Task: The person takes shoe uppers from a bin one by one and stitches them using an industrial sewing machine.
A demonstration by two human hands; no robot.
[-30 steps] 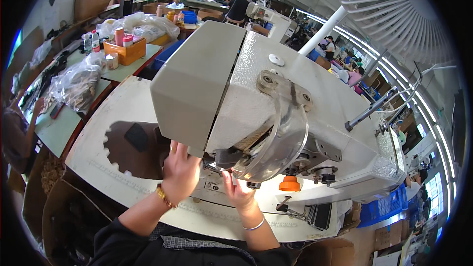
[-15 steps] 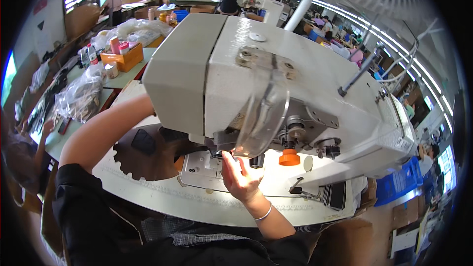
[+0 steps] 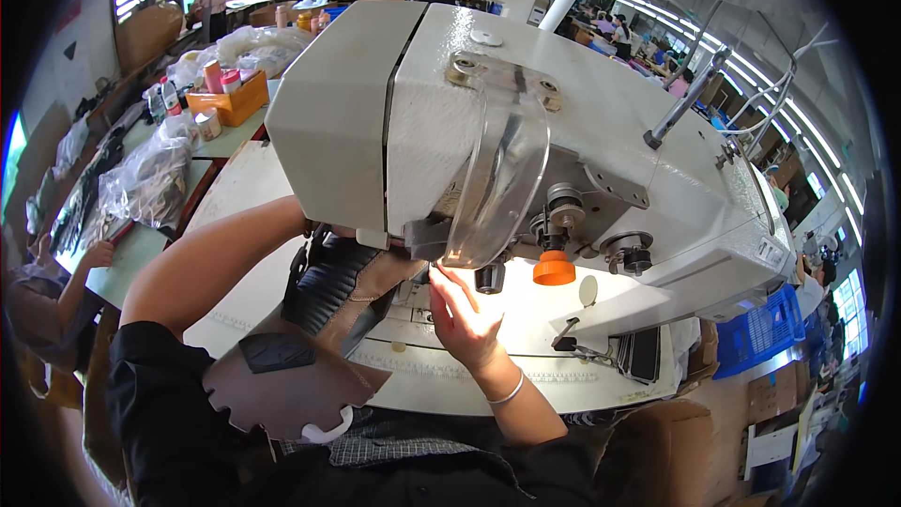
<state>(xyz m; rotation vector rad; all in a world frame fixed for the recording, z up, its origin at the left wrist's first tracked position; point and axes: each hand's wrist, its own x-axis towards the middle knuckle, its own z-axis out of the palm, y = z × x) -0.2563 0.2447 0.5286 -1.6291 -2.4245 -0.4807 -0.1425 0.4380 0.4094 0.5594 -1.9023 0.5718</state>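
Observation:
A sewing machine (image 3: 469,66) with a large pale grey head fills the middle of the view. Under it lies a brown leather-like piece (image 3: 282,385) with a notched edge, a dark patch and a black ribbed panel (image 3: 327,286); its near end hangs over the table's front edge. My left forearm (image 3: 225,249) reaches behind the machine head, which hides most of that hand and its fingers. Beside the needle area, my right hand (image 3: 462,319) has its fingers stretched out under the clear guard (image 3: 502,178), their tips close to the piece's edge.
An orange knob (image 3: 554,268) sticks out below the machine head. Left of it stand an orange box (image 3: 230,99) of bottles and a plastic bag (image 3: 150,174). A blue crate (image 3: 762,333) is at right. Another person's hand (image 3: 99,253) shows at far left.
The leather-like piece has swung toward me and now hangs over the front edge, exposing its ribbed panel. My right fingers have straightened, and the view has shifted slightly.

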